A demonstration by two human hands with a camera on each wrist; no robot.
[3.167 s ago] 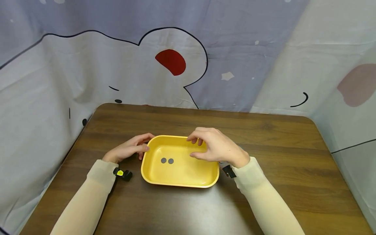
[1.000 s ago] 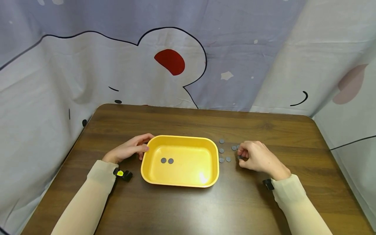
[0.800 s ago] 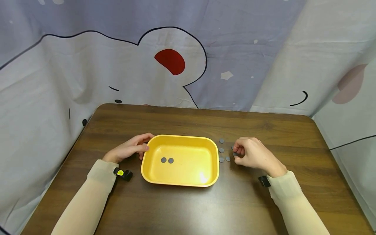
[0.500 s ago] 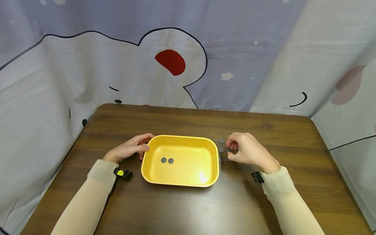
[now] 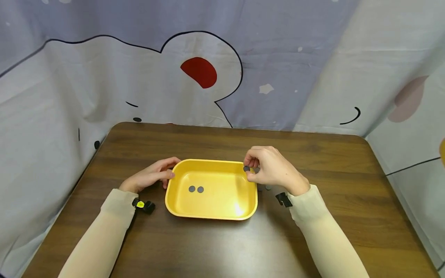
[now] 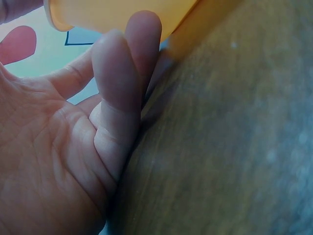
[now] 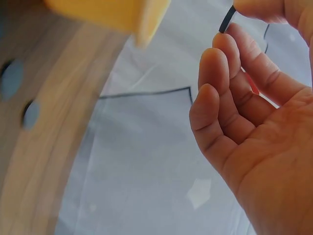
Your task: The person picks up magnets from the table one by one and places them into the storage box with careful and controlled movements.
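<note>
The right hand (image 5: 274,168), thumb and fingertips pinching a gray disc (image 5: 247,168), has carried it to the yellow tray's (image 5: 215,205) far-right corner, unreleased; two discs (image 5: 200,189) lie inside. The left hand (image 5: 147,177), loosely open, touches its left rim.

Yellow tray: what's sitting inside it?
Inside the yellow tray, two gray discs lie side by side, left of its middle. The right hand, pinching another disc, covers part of the far right corner, so that spot can't be seen.

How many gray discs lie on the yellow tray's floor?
2: one disc toward the left, another disc right of it. The right hand, pinching a further disc, partly covers the far-right corner of the tray.
</note>
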